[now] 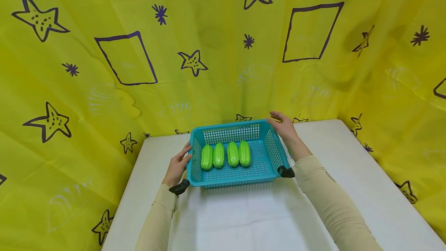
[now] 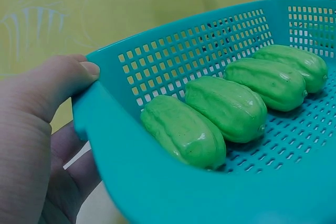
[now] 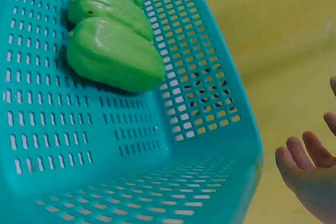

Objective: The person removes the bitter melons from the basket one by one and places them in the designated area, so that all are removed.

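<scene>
A turquoise plastic basket [image 1: 240, 179] with perforated walls is at the far part of the table. Several glossy green, ridged, oblong vegetables [image 1: 218, 155] lie side by side in its left and middle part; they look like chayotes. At the basket's left end, my left hand [image 1: 177, 167] grips the rim. The left wrist view shows the thumb [image 2: 90, 70] over the rim and fingers below it outside the wall. My right hand [image 1: 283, 129] is by the back right corner, its fingers [image 3: 296, 156] spread apart and beside the basket in the right wrist view.
A white-covered table [image 1: 240, 220] lies under the basket. Yellow curtains [image 1: 216, 88] with dark star and frame drawings hang close behind the table and along both sides. Black wrist straps [image 1: 179, 187] overlap the basket's near corners in the head view.
</scene>
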{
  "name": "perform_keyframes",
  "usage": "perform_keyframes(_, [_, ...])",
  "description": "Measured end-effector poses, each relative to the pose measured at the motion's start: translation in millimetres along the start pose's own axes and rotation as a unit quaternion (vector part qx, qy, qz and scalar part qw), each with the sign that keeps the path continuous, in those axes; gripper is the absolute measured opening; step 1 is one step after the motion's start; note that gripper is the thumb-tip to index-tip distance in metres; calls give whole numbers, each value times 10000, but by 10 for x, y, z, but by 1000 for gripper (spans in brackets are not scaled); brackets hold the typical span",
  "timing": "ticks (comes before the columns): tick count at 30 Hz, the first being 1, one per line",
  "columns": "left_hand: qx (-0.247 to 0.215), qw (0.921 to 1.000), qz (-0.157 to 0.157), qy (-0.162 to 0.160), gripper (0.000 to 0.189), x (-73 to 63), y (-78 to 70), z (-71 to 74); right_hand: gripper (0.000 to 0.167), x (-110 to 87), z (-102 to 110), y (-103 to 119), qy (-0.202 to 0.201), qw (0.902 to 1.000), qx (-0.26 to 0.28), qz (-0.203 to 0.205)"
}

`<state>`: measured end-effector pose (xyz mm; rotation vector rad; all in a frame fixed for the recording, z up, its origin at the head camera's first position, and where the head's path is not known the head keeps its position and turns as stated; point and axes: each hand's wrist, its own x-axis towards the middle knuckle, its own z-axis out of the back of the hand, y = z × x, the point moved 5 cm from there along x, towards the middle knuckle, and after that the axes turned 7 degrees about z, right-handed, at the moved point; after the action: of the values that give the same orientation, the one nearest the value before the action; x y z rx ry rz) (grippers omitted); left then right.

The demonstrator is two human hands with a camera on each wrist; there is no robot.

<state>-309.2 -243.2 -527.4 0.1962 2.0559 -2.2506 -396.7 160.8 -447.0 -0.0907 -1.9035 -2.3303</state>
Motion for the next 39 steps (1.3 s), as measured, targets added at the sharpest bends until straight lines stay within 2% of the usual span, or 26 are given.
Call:
perform_keyframes(5, [-68,9999,84,-33,46,-6,-1,0,58,-19,-146,-14,533,9982,-277,69])
perform_keyframes(13, [-31,10000,19,24,48,-3,-4,2,63,-29,-352,-36,1345,9889,-637,21])
perform_keyframes(22, [-46,10000,73,-14,47,-12,-5,-5,60,5,-457,-131,1354,9875,-808,-20])
perform_keyframes(26, [-22,9999,115,-36,47,-5,8,3,61,17,-512,-189,1512,9843,-898,-143])
perform_keyframes(33, [-170,9992,301,188,48,-169,-247,-53,62,30,-608,-264,1729,9797,-944,-363])
perform_keyframes(39, [-169,9993,272,168,48,-177,-259,-58,61,57,-704,-337,1884,9767,-859,-572])
